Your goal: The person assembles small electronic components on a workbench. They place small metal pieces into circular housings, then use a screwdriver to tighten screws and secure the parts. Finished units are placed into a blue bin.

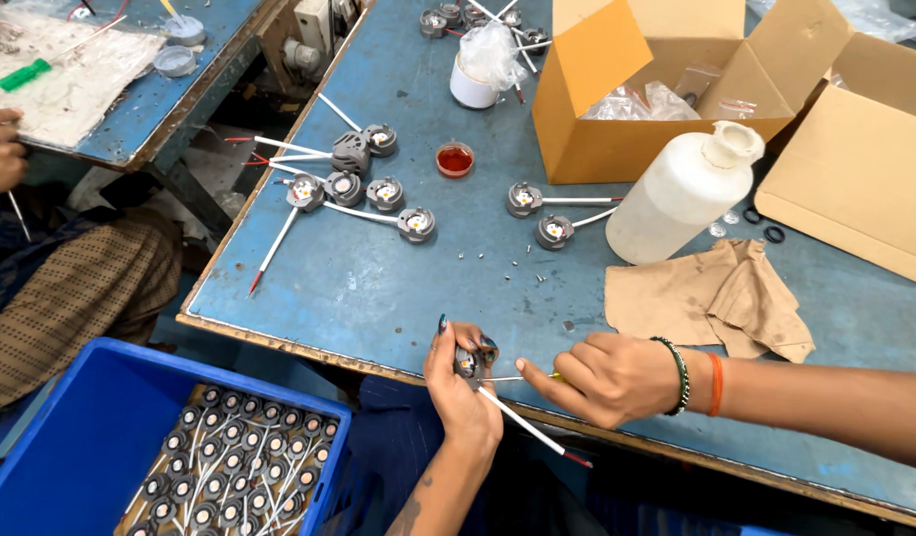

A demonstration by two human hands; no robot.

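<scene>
Left hand (463, 392) holds a small round grey fitting (469, 363) with white lead, grip closed around it at the near edge of the blue surface (379, 288). Right hand (607, 377) pinches a thin tool (508, 378) against the fitting.

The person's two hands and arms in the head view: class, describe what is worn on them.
Both forearms are bare, with no sleeves. The right hand has two bangles at the wrist, a dark green beaded bangle and a plain orange bangle. The left hand has dark teal polish on its nails and wears no bangle.
</scene>
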